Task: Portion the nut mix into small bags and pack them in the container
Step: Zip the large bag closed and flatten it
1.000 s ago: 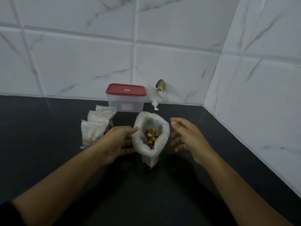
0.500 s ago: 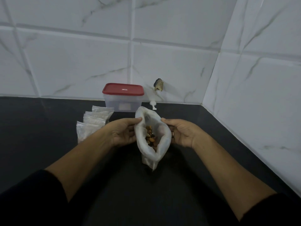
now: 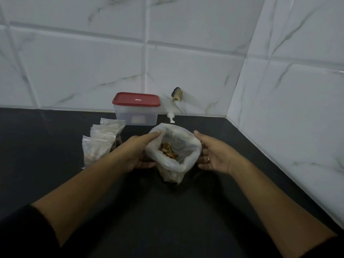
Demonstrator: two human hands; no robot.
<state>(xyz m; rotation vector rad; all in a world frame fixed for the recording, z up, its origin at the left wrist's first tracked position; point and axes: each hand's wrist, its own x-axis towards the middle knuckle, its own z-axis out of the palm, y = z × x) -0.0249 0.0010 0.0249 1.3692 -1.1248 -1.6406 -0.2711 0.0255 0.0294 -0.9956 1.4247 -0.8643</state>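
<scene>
A white plastic bag [image 3: 188, 146] with its rim rolled down stands open on the black counter [image 3: 167, 211]; the nut mix [image 3: 168, 150] lies at its bottom. My left hand [image 3: 135, 151] grips the bag's left side, thumb on the rim. My right hand [image 3: 216, 155] cups its right side, thumb at the rim and fingertips behind the plastic. Several small clear bags [image 3: 100, 140] lie in a row to the left, partly behind my left wrist. The clear container [image 3: 136, 110] with a red lid shut on it stands at the back wall.
A small white plastic piece [image 3: 170, 117] lies right of the container, below a dark broken fitting [image 3: 177, 94] on the tiled wall. Tiled walls close the counter at the back and the right.
My right hand came in from the right and took hold of the bag's right side. Both hands have since spread the bag's mouth wider.
</scene>
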